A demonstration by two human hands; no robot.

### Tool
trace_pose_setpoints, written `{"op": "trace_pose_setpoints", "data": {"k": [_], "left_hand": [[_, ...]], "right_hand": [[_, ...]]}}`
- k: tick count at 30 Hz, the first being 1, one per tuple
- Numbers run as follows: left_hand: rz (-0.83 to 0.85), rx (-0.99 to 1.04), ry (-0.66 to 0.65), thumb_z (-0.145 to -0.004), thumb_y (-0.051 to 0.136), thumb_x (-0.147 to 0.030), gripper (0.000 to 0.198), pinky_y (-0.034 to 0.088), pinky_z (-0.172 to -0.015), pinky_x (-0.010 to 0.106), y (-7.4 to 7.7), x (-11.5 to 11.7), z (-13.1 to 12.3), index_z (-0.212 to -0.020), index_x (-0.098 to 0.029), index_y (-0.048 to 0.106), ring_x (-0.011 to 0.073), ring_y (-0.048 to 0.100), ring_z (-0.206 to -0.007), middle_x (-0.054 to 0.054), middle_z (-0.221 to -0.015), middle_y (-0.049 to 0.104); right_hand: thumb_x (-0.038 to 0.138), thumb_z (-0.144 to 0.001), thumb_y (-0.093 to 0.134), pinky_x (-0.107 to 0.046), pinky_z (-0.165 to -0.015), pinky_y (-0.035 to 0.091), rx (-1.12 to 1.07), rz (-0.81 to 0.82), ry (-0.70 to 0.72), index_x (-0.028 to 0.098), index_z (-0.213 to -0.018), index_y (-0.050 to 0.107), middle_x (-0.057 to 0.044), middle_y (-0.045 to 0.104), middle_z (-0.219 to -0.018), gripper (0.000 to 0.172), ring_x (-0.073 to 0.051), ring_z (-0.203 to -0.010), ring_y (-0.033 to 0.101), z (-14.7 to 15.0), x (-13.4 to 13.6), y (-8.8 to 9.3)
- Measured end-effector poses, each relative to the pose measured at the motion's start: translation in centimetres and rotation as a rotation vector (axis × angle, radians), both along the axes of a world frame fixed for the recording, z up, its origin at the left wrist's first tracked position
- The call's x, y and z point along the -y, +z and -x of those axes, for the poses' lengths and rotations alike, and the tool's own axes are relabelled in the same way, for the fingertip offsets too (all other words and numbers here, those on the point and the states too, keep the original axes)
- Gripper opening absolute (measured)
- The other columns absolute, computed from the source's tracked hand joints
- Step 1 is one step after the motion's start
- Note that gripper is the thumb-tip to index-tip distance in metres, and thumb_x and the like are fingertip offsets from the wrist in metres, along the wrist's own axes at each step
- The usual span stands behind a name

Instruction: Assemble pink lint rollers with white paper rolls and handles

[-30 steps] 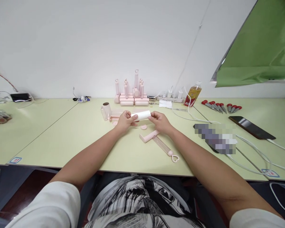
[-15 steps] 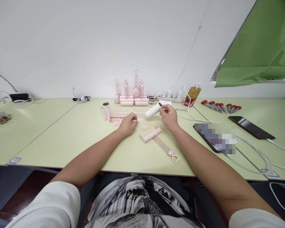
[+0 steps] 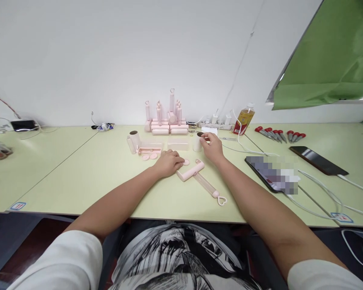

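My right hand (image 3: pixel 212 146) is closed on a white lint roller refill (image 3: pixel 197 143), which stands upright on the table with its hollow end up. My left hand (image 3: pixel 170 162) reaches down to the tabletop, its fingertips at the edge of a small round pink end cap (image 3: pixel 186 162). Just in front of it lies a pink lint roller (image 3: pixel 191 171) with a clear handle ending in a heart loop. To the left are an opened pink roller case (image 3: pixel 150 151), two more round caps (image 3: pixel 153 156) and another upright refill (image 3: pixel 135 139). Behind is a clear cover (image 3: pixel 178 144).
Finished-looking pink lint rollers (image 3: pixel 170 128) are stacked by the wall. A drink bottle (image 3: pixel 244 119), a power strip (image 3: pixel 218 125) and red-capped pens (image 3: pixel 269 133) stand or lie at the back. Two phones with cables (image 3: pixel 317 161) lie on the right.
The white refill has gone from tilted in the air to upright on the table, still in my right hand. My left hand has moved right and down onto the round cap.
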State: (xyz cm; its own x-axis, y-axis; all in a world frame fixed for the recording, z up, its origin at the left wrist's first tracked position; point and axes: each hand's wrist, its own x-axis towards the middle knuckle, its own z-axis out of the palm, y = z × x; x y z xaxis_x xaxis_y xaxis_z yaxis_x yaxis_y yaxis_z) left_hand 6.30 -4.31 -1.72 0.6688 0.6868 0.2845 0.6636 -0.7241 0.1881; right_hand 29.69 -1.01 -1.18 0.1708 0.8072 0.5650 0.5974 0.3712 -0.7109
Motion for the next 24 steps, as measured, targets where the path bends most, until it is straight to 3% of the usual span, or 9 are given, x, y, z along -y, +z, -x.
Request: {"op": "trace_pose_setpoints", "data": {"k": [5, 11, 15, 20, 24], "left_hand": [[0.031, 0.005, 0.06, -0.093, 0.052, -0.038, 0.03, 0.039, -0.084, 0.043, -0.1, -0.4, -0.5, -0.105, -0.027, 0.078, 0.028, 0.054, -0.096, 0.01, -0.1, 0.066], [-0.008, 0.063, 0.078, -0.092, 0.052, -0.034, 0.028, 0.04, -0.083, 0.044, 0.0, -0.7, -0.5, -0.099, -0.022, 0.077, 0.0276, 0.055, -0.093, 0.012, -0.097, 0.066], [0.045, 0.254, 0.07, -0.092, 0.049, -0.031, 0.029, 0.043, -0.076, 0.038, 1.2, 0.8, -1.5, -0.084, -0.018, 0.073, 0.0236, 0.058, -0.081, 0.01, -0.084, 0.067], [0.379, 0.246, -0.014, -0.078, 0.066, -0.048, 0.031, 0.033, -0.054, 0.029, 1.9, 3.4, -3.4, -0.066, -0.02, 0.064, 0.0153, 0.05, -0.056, 0.001, -0.062, 0.06], [0.536, 0.415, -0.054, -0.076, 0.067, -0.044, 0.032, 0.031, -0.051, 0.026, 1.7, 3.6, -2.8, -0.061, -0.018, 0.055, 0.011, 0.042, -0.053, -0.003, -0.057, 0.05]], "right_hand": [[0.021, -0.079, 0.053, -0.041, -0.086, 0.05, 0.042, 0.125, 0.129, 0.025, -0.132, 0.058, -0.009, 0.062, -0.13, 0.052, -0.022, -0.091, 0.063, 0.1, -0.3, -0.6], [0.024, -0.078, 0.055, -0.044, -0.087, 0.05, 0.115, 0.078, 0.045, 0.024, -0.139, 0.052, -0.012, 0.061, -0.127, 0.061, -0.026, -0.098, 0.059, 0.0, 0.0, -0.2], [0.028, -0.079, 0.055, -0.044, -0.082, 0.051, 0.093, -0.033, -0.021, 0.02, -0.131, 0.056, -0.012, 0.064, -0.112, 0.053, -0.025, -0.091, 0.059, 0.0, 0.9, 0.9], [0.028, -0.078, 0.056, -0.034, -0.069, 0.047, -0.023, -0.024, 0.027, 0.019, -0.115, 0.06, -0.006, 0.064, -0.091, 0.038, -0.019, -0.076, 0.058, 0.8, 2.5, 2.2], [0.032, -0.08, 0.057, -0.029, -0.056, 0.039, -0.173, 0.004, 0.029, 0.021, -0.092, 0.059, 0.003, 0.049, -0.063, 0.017, -0.014, -0.056, 0.045, 1.1, 3.1, 2.9]]}}
